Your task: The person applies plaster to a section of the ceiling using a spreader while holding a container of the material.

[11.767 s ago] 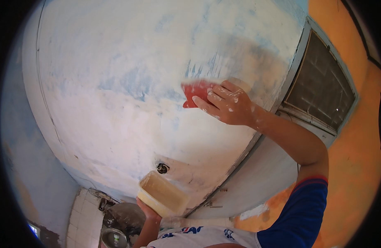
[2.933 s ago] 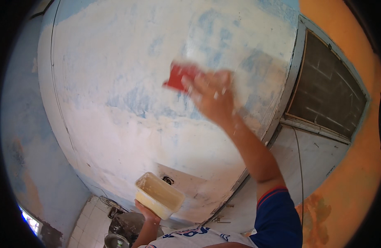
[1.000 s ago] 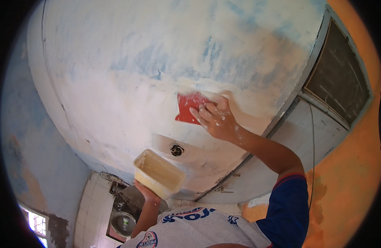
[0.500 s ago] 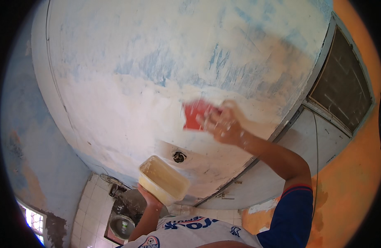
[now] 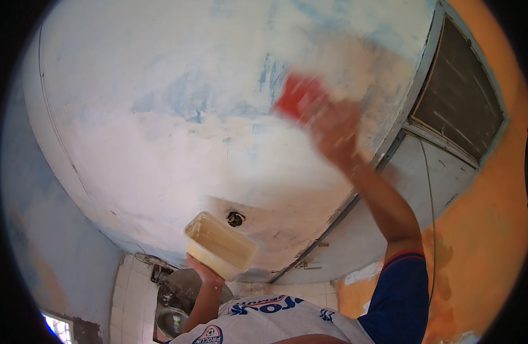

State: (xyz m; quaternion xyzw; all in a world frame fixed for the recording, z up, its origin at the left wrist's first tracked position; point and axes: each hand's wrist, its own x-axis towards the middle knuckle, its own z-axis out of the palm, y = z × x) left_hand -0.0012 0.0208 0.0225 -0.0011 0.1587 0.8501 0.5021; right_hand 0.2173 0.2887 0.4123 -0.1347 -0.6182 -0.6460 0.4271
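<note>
Raised against the patchy wall point(image 5: 161, 155), my right hand point(image 5: 335, 129) grips a flat red scraper point(image 5: 300, 96). Both are smeared by motion; the blade lies at or very near the wall, and I cannot tell whether it touches. Lower down, my left hand point(image 5: 205, 269) supports a cream rectangular tub point(image 5: 221, 245) from beneath and its left side, fingers wrapped against it. The tub tilts toward me, with pale residue along its inner walls. White and beige filler covers much of the wall, with blue paint showing through in streaks.
A round hole with wires point(image 5: 236, 218) sits in the wall just above the tub. To the right stand a grey door frame point(image 5: 410, 109) and a hanging cable point(image 5: 430, 200). A dark basin-like container point(image 5: 175, 315) rests on the tiled floor point(image 5: 128, 298) at lower left.
My right hand has swept the red scraper upward and slightly right across the wall. The tub in my left hand stays nearly in place, while the whole view has shifted a little.
</note>
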